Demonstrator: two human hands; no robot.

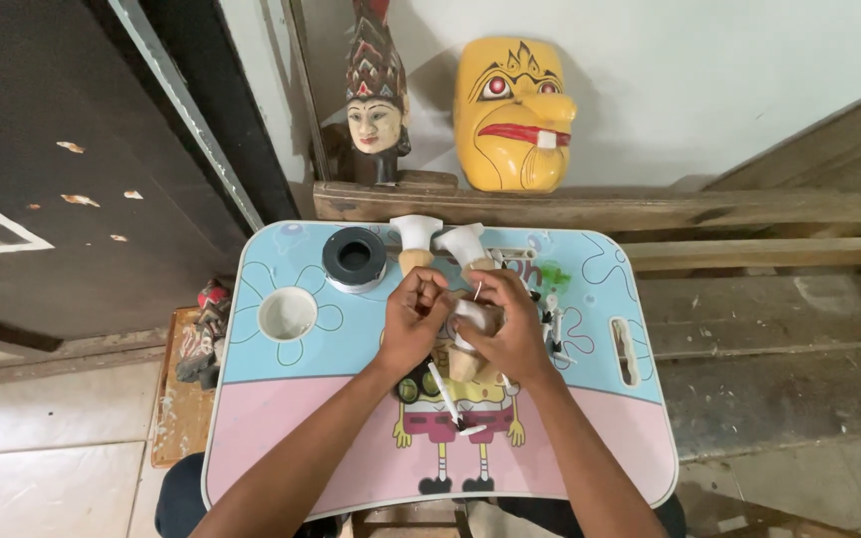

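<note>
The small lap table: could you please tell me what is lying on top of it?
On the lap table: a black tape roll, two white-topped wooden pieces, and a white stick. Both hands cover a small piece.

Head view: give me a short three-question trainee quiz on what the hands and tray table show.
1. True or false: both hands meet on one small wooden piece.
2. What lies nearer the left hand: A) black tape roll B) yellow mask C) slot in the tray table?
3. What thin item rests below the right hand?

Key: 1 true; 2 A; 3 a small white-handled tool, perhaps a brush.
</note>
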